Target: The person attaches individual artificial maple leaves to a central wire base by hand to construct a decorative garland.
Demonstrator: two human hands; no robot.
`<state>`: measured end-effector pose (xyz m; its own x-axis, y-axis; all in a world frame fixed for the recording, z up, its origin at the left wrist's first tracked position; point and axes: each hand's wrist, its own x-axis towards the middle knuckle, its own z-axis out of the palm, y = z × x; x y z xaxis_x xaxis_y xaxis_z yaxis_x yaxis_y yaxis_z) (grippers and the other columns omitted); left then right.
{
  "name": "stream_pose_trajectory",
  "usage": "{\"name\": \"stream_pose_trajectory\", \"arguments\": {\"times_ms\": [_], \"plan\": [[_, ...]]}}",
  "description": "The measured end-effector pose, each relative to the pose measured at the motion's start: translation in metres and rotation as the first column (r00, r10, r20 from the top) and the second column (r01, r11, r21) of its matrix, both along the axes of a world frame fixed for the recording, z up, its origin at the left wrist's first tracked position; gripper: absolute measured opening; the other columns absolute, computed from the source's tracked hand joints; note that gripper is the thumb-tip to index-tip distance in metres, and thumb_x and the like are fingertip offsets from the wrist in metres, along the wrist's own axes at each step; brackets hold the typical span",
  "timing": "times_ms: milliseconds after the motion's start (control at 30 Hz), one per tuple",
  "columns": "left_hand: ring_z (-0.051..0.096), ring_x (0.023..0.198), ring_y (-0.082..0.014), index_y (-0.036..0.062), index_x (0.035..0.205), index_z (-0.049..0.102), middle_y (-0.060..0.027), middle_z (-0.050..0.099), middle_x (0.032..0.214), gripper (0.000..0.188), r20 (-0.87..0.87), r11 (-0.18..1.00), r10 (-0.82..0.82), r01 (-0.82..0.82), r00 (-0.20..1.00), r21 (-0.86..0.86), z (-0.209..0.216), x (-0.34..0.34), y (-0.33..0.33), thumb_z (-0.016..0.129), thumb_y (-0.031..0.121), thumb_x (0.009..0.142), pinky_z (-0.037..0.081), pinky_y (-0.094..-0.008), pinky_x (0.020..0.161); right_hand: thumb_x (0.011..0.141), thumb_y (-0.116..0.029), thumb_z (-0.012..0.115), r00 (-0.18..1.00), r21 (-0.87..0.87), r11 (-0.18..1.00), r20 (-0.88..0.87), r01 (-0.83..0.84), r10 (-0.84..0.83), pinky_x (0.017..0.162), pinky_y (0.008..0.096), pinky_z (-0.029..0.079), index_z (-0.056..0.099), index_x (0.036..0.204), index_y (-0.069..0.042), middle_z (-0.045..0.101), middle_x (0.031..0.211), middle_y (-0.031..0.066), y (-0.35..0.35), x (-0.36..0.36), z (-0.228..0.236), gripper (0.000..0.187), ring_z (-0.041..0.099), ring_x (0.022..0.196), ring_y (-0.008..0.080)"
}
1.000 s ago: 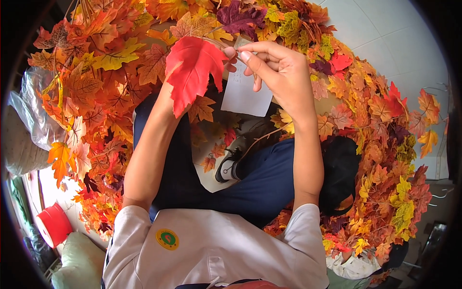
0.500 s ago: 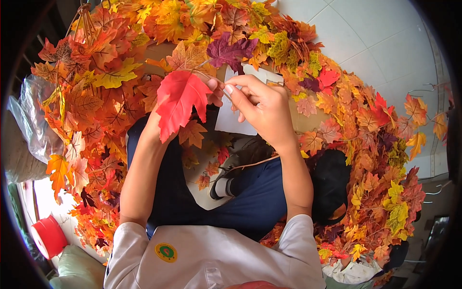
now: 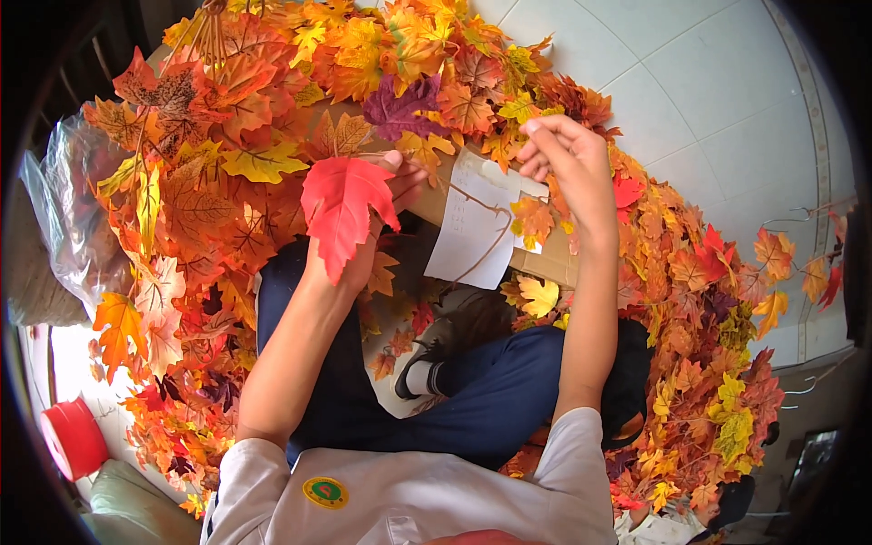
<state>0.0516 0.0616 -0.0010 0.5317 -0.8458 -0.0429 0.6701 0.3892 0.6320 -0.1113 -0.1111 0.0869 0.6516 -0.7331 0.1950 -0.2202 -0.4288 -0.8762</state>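
Observation:
My left hand (image 3: 386,195) is closed around the stem of an artificial maple branch. A large red maple leaf (image 3: 347,216) covers part of that hand. From beside its fingers a thin brown stem (image 3: 502,238) bends across the white paper (image 3: 465,238). My right hand (image 3: 577,173) is raised apart on the right, over the far edge of the leaf pile. Its fingers are curled with thumb and fingertips close together; whatever they pinch is too small to make out. A dark purple leaf (image 3: 400,107) lies beyond my left hand.
Heaps of orange, red and yellow artificial leaves (image 3: 195,213) curve around my crossed legs. Cardboard (image 3: 549,262) lies beneath the paper. At the left are a clear plastic bag (image 3: 86,204) and a red spool (image 3: 77,438). Pale floor tiles (image 3: 708,118) show at the upper right.
My right hand has moved away from my left, up and to the right. More of the paper and a brown stem across it now show. The left hand keeps its grip.

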Motion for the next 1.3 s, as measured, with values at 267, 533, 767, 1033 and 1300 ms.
{"name": "stream_pose_trajectory", "arguments": {"times_ms": [267, 533, 767, 1033, 1300], "plan": [[0.066, 0.100, -0.0266, -0.0027, 0.110, 0.058, -0.0170, 0.065, 0.108, 0.029, -0.148, 0.979, -0.203, 0.204, 0.968, -0.014, -0.010, 0.006, -0.001, 0.058, 0.023, 0.096, 0.055, -0.0330, 0.084, 0.083, -0.019, 0.068, 0.952, -0.535, 0.833, -0.161, 0.138, -0.261, 0.069, 0.0384, 0.052, 0.069, 0.088, 0.003, 0.070, 0.081, 0.0181, -0.122, 0.097, -0.091, 0.022, 0.069, 0.073, 0.0303], [0.070, 0.079, -0.0199, -0.0002, 0.097, 0.064, -0.0126, 0.069, 0.089, 0.019, 0.042, 0.928, -0.372, 0.371, 0.927, 0.048, -0.004, 0.015, 0.001, 0.066, 0.017, 0.090, 0.057, -0.0270, 0.072, 0.084, -0.016, 0.066, 0.915, -0.519, 0.826, -0.187, 0.217, -0.358, 0.070, 0.0401, 0.052, 0.070, 0.082, 0.000, 0.069, 0.077, 0.0181, -0.147, 0.095, -0.079, 0.017, 0.068, 0.074, 0.0327], [0.065, 0.083, -0.0194, 0.0044, 0.094, 0.056, -0.0090, 0.064, 0.089, 0.014, 0.154, 0.953, -0.284, 0.296, 0.946, -0.061, -0.007, 0.008, -0.004, 0.062, 0.017, 0.093, 0.052, -0.0314, 0.076, 0.081, -0.009, 0.067, 0.979, -0.464, 0.863, 0.049, 0.199, -0.200, 0.068, 0.0279, 0.053, 0.065, 0.098, 0.004, 0.070, 0.084, 0.0106, -0.092, 0.047, -0.028, 0.021, 0.068, 0.074, 0.0158], [0.065, 0.084, -0.0184, 0.0041, 0.097, 0.056, -0.0075, 0.062, 0.089, 0.014, 0.161, 0.932, -0.339, 0.354, 0.927, -0.072, -0.009, 0.001, -0.002, 0.059, 0.017, 0.095, 0.052, -0.0288, 0.076, 0.089, 0.000, 0.060, 0.775, -0.185, 0.982, 0.626, 0.041, 0.085, 0.086, 0.0320, 0.048, 0.058, 0.114, 0.005, 0.065, 0.098, 0.0091, 0.036, -0.057, -0.017, 0.026, 0.062, 0.092, 0.0173], [0.068, 0.090, -0.0277, -0.0035, 0.104, 0.059, -0.0157, 0.061, 0.105, 0.025, 0.323, 0.899, -0.378, 0.427, 0.867, -0.094, -0.011, -0.033, -0.012, 0.055, 0.020, 0.095, 0.057, -0.0345, 0.079, 0.090, -0.002, 0.064, 0.827, 0.103, 0.986, 0.560, -0.133, 0.053, 0.084, 0.0272, 0.048, 0.059, 0.110, 0.003, 0.064, 0.103, 0.0077, 0.083, -0.054, -0.072, 0.021, 0.061, 0.092, 0.0133]]}}
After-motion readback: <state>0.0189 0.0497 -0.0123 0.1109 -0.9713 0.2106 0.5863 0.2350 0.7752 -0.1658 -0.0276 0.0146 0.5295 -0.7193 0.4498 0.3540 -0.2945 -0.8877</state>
